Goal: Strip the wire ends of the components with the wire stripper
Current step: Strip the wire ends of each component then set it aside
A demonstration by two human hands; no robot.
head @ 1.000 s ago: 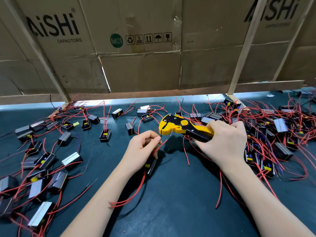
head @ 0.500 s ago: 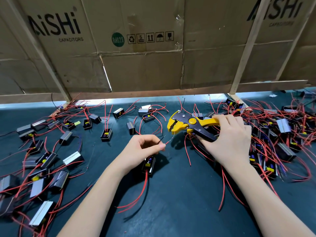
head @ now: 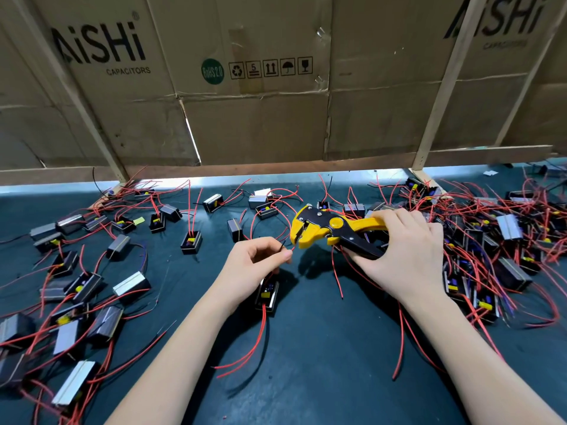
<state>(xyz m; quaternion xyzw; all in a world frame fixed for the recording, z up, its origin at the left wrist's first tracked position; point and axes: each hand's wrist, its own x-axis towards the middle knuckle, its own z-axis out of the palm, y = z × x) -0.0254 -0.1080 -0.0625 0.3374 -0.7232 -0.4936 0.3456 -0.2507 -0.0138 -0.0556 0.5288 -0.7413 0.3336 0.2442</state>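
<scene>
Component [head: 267, 294] hangs just below left hand [head: 255, 262], nearest the viewer. Left hand pinches its wire end [head: 283, 246], tip aimed at the stripper's mouth. Wire stripper [head: 329, 230] just right of that tip, gripped by right hand [head: 405, 250], handles spread, mouth open. Advice: seat tip squarely before squeezing. Beyond the stripper, loose components [head: 265, 207] and a cardboard wall [head: 260, 87].

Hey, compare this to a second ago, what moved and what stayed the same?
The wire stripper in the right hand swung level, its handles spread open, jaws now at the wire end pinched by the left hand. The left hand slid slightly up the wire. The component under it and the piles on the mat stayed put.
</scene>
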